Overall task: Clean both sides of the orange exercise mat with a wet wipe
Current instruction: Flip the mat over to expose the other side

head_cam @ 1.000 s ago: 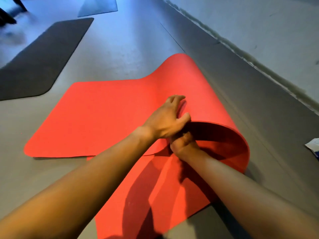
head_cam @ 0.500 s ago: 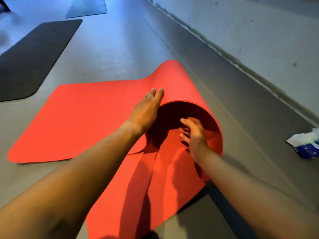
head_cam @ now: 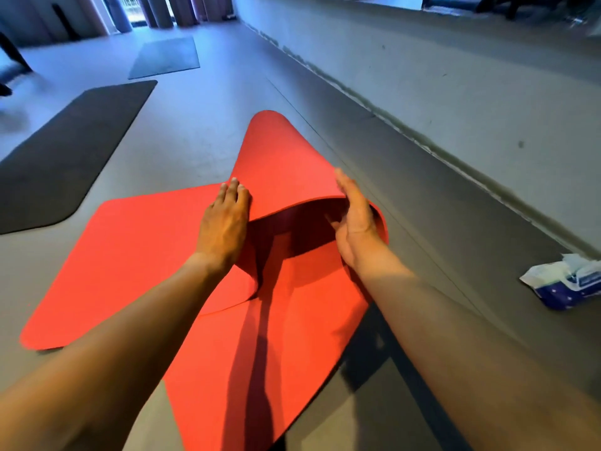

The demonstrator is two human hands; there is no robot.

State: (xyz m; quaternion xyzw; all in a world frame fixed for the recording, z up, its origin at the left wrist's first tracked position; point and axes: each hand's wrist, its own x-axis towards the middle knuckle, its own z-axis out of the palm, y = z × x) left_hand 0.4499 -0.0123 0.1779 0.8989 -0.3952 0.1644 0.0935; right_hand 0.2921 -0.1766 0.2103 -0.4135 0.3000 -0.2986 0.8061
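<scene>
- The orange exercise mat [head_cam: 136, 255] lies on the grey floor [head_cam: 195, 125] in front of me, twisted. One end is flat out to my left, the near end runs toward my knees, and a raised fold [head_cam: 286, 164] arches up between my hands.
- My left hand [head_cam: 224, 222] is spread flat, fingers straight, pressing the mat at the left foot of that fold.
- My right hand [head_cam: 356, 219] lies along the fold's right edge with fingers straight, holding nothing. My thumb seems to sit just inside the curl, though I can't tell for sure.
- I judge the step to be turning the mat over so its other face comes up.
- To do it well I'd pin with the left palm as a hinge and sweep the fold over with the right. I'd guide the edge rather than crease it (foam like this probably springs back).
- The twist should be straightened first, or part of the face will end up hidden underneath.
- Neither hand holds a wipe. The wet wipe pack [head_cam: 566, 283] sits well off to my right by the wall [head_cam: 455, 92], within reach once the mat lies flat.
</scene>
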